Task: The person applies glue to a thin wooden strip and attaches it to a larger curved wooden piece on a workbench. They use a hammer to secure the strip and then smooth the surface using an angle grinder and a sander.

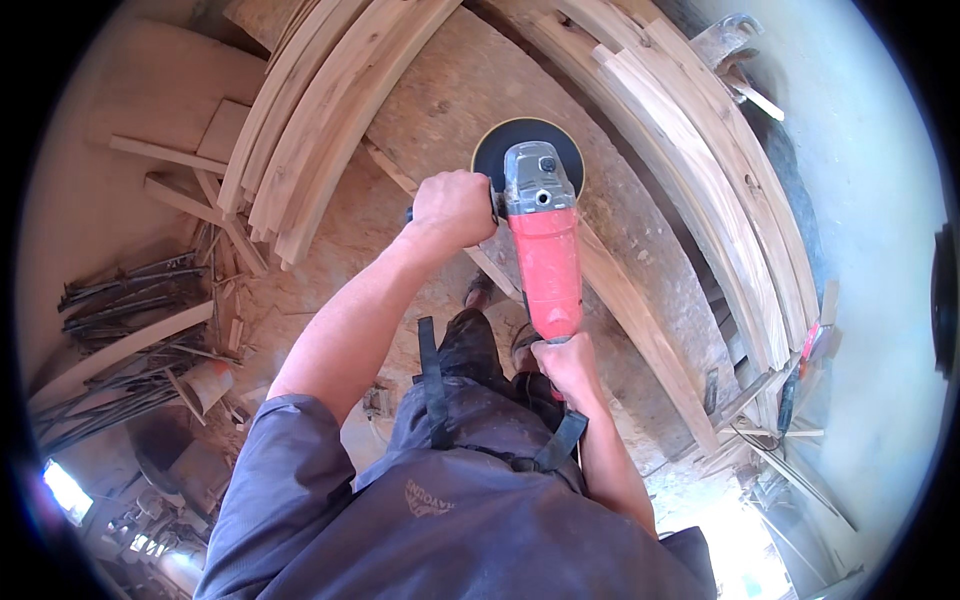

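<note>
Both my hands hold a red and grey angle sander [548, 265] with a round black disc [497, 150] at its far end. My left hand [452, 208] is wrapped round the black side handle by the grey gear head. At the near end, my right hand [568, 365] closes round the rear grip. A long pale wooden plank [640, 335] runs slantwise beneath the sander along the near edge of the worn wooden bench [640, 215]. The disc is over the plank and bench; whether it touches the wood cannot be made out.
Curved wooden pieces [335, 130] are stacked at the left, and more curved pieces [690, 130] lie along the bench's far right side. Dark thin bars [130, 310] and offcuts pile up at the left. A red-handled tool [812, 342] sits near the right wall.
</note>
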The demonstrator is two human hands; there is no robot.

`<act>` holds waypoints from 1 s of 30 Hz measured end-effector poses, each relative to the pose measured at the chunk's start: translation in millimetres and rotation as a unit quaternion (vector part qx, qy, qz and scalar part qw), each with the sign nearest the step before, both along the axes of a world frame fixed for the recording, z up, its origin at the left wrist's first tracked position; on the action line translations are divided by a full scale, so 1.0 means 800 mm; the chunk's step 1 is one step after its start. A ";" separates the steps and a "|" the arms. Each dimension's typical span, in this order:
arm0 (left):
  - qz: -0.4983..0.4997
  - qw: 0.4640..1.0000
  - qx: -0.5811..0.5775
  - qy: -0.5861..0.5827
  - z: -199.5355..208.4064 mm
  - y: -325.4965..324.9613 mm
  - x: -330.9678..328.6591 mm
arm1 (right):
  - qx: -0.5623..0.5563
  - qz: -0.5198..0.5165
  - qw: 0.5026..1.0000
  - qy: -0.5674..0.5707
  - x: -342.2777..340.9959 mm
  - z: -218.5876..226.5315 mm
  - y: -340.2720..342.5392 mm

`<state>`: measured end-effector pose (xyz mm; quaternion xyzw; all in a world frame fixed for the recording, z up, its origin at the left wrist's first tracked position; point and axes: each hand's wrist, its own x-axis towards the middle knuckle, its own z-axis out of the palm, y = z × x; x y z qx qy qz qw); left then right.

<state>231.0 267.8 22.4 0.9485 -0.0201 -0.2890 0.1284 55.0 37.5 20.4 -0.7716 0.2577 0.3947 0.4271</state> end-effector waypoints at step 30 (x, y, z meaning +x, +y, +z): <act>-0.239 0.968 0.078 0.018 -0.004 -0.401 -0.284 | 0.018 -0.262 0.965 -0.007 -0.402 -0.022 -0.258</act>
